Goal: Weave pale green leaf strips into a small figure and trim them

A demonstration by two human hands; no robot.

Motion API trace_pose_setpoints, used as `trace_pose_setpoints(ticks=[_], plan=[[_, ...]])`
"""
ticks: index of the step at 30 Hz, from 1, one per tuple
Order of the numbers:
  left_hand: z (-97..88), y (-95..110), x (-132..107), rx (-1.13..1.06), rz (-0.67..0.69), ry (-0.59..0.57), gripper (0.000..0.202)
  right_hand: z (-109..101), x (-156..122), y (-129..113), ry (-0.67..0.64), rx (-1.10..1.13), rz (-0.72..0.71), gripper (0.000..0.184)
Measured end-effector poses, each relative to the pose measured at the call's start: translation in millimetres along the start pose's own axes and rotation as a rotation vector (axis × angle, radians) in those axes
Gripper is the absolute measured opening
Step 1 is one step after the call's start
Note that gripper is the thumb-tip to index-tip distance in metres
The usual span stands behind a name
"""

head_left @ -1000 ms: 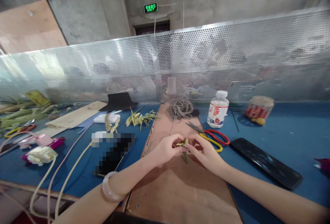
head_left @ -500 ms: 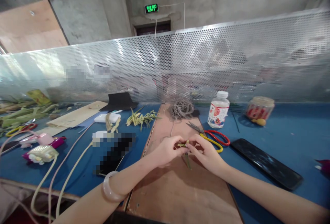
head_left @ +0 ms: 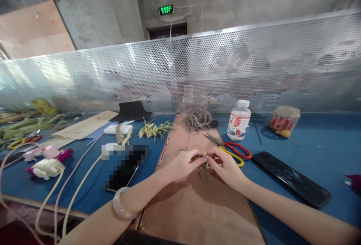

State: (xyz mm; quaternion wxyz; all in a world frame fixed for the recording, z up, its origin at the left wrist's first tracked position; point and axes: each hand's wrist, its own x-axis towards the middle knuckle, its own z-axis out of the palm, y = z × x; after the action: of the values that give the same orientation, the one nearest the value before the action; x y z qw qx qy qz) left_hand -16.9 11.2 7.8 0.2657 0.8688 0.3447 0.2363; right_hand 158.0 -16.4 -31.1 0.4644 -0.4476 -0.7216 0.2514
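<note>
Over the brown board (head_left: 197,209), my left hand (head_left: 184,165) and my right hand (head_left: 224,166) meet fingertip to fingertip. Both are closed on a small strip of green leaf (head_left: 206,175), whose narrow end hangs down below the fingers. Its upper part is mostly hidden by my fingertips. Just beyond my right hand lie scissors (head_left: 229,151) with one red and one yellow handle. A tangle of grey cord (head_left: 199,120) sits at the far end of the board, and one strand of it runs toward my left hand.
On the blue table stand a white-capped bottle (head_left: 238,120) and a jar (head_left: 284,120). A black phone (head_left: 291,179) lies right; another phone (head_left: 128,168) with cables lies left. Leaf scraps (head_left: 156,129) rest behind it. A perforated metal screen (head_left: 180,68) closes off the back.
The leaf strip between my fingertips has turned: a part that lay sideways between the hands no longer shows, and the green end hangs more plainly below. My hands stay nearly in place.
</note>
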Motion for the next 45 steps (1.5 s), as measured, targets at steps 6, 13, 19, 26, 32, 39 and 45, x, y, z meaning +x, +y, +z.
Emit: trace_pose_setpoints(ticks=[6, 13, 19, 26, 32, 39, 45], plan=[[1.5, 0.2, -0.4, -0.022, 0.009, -0.009, 0.023, 1.2, 1.6, 1.2, 0.016, 0.03, 0.03, 0.022], [1.5, -0.1, -0.6, -0.025, -0.01, -0.001, 0.026, 1.2, 1.8, 2.1, 0.007, 0.021, 0.035, 0.024], [1.6, 1.8, -1.3, -0.13, -0.042, 0.013, 0.027, 2.1, 2.7, 3.1, -0.008, 0.054, 0.058, 0.024], [2.7, -0.9, -0.1, -0.246, -0.015, 0.078, 0.028, 2.6, 0.2, 2.0, -0.014, 0.055, 0.051, 0.03], [3.6, -4.6, 1.0, -0.214, 0.0, 0.111, 0.026, 3.0, -2.2, -0.1, -0.046, -0.003, 0.014, 0.035], [3.3, -3.2, 0.6, -0.2, -0.004, 0.099, 0.027, 1.4, -1.6, 1.6, -0.075, 0.007, 0.027, 0.031], [3.5, -3.6, -0.2, -0.173, -0.008, 0.091, 0.029, 1.0, -1.7, 1.8, -0.081, -0.01, 0.017, 0.028]])
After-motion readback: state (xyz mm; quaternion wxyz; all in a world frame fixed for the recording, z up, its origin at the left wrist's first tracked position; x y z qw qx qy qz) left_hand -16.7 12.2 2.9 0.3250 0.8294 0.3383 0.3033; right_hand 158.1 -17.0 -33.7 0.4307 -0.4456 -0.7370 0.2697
